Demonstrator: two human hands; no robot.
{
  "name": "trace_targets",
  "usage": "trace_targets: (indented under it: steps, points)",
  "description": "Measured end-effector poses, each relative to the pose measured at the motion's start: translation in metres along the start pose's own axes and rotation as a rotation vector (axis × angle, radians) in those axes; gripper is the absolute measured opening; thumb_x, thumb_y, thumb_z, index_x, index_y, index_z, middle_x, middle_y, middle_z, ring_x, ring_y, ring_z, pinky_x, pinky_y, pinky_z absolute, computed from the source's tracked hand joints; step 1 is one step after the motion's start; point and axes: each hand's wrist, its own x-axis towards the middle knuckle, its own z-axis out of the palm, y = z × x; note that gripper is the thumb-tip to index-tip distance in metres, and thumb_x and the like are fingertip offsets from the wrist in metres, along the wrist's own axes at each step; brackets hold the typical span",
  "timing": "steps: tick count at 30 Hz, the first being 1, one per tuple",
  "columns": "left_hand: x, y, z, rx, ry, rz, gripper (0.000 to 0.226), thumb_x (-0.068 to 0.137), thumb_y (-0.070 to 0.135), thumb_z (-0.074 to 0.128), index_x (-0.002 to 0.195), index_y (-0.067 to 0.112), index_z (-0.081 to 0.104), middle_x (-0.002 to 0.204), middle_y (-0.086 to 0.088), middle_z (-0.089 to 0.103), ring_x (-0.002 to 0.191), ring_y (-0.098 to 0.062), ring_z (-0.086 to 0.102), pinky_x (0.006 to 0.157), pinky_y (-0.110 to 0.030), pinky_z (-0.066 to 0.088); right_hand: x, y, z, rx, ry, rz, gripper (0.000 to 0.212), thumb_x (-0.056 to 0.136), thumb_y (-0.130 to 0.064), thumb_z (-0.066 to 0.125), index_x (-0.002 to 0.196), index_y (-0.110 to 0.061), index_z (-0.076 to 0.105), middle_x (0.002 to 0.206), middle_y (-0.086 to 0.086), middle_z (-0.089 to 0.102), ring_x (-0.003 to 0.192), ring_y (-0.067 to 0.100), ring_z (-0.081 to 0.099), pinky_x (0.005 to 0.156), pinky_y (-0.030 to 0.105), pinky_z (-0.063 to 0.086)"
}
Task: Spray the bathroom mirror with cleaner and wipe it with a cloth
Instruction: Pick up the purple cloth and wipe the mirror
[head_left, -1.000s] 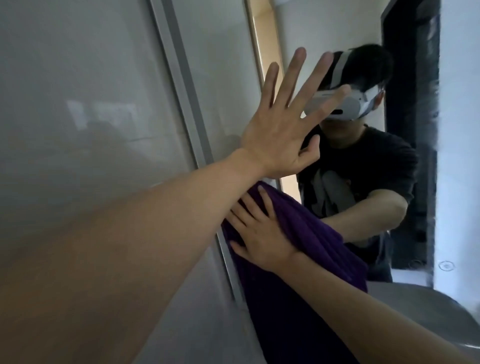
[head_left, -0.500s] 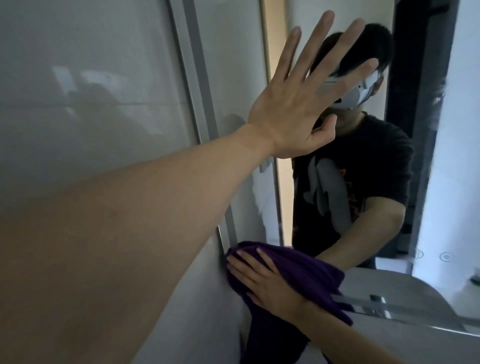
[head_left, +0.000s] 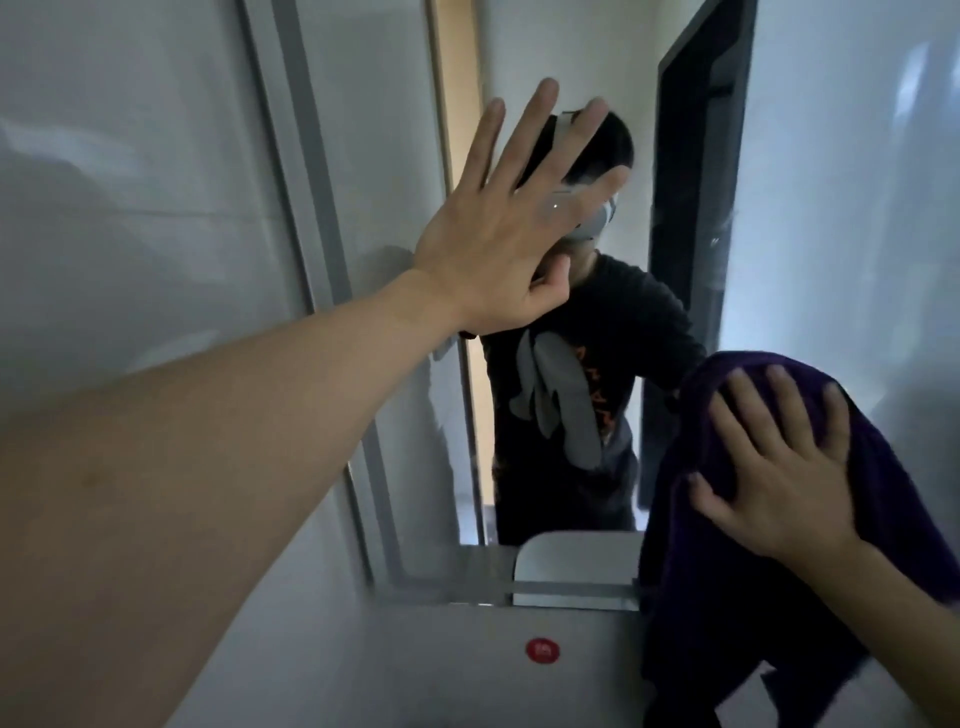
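Purple cloth (head_left: 701, 582) is sliding over the mirror (head_left: 831, 234) at its right side, having swept across from the left edge under the flat, straight-fingered right hand (head_left: 779, 467). The left hand (head_left: 498, 239) is bracing spread and empty further left, so the wiping is advancing.

Below the mirror (head_left: 571, 62), a white surface (head_left: 363, 675) with one round red mark (head_left: 543, 650) flat on it.

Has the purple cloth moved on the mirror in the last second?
Yes. The purple cloth slid right, away from the left mirror frame, under the right hand.
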Motion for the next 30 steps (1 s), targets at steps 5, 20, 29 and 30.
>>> trace_targets:
  steps: [5,20,29,30]
  points:
    - [-0.001,-0.001,0.003,-0.007,-0.014,-0.003,0.077,0.087,0.041,0.044,0.160,0.026,0.024,0.168,-0.017,0.014,0.153,-0.049,0.008,0.119,-0.068,0.010,0.017,-0.035,-0.004,0.046,0.055,0.283,0.082,0.081,-0.047,0.048,0.153,-0.010,0.035,0.167,0.012,0.027,0.159,0.029,0.002,0.124,0.063,0.001]
    - [-0.003,-0.003,0.011,-0.073,0.063,0.002,0.067,0.098,0.047,0.037,0.160,0.025,0.025,0.169,-0.014,0.013,0.154,-0.044,0.008,0.122,-0.064,0.009,0.134,-0.020,-0.041,0.077,-0.058,-0.478,0.086,0.086,-0.046,0.059,0.161,-0.020,0.027,0.172,0.001,0.019,0.160,0.026,0.002,0.125,0.057,-0.004]
    - [-0.005,-0.002,0.018,-0.102,0.062,-0.011,0.068,0.095,0.046,0.043,0.159,0.028,0.026,0.169,-0.012,0.015,0.154,-0.044,0.012,0.120,-0.066,0.015,0.217,0.111,-0.091,-0.004,0.154,0.456,0.082,0.090,-0.048,0.037,0.162,-0.015,0.017,0.173,0.004,0.007,0.160,0.027,0.002,0.126,0.059,0.003]
    - [-0.005,-0.002,0.017,-0.118,0.059,-0.009,0.068,0.096,0.046,0.042,0.159,0.028,0.026,0.169,-0.012,0.015,0.154,-0.043,0.012,0.120,-0.066,0.015,0.223,0.106,-0.090,0.018,0.161,0.511,0.082,0.090,-0.048,0.035,0.162,-0.015,0.016,0.174,0.004,0.006,0.159,0.027,0.001,0.126,0.059,0.002]
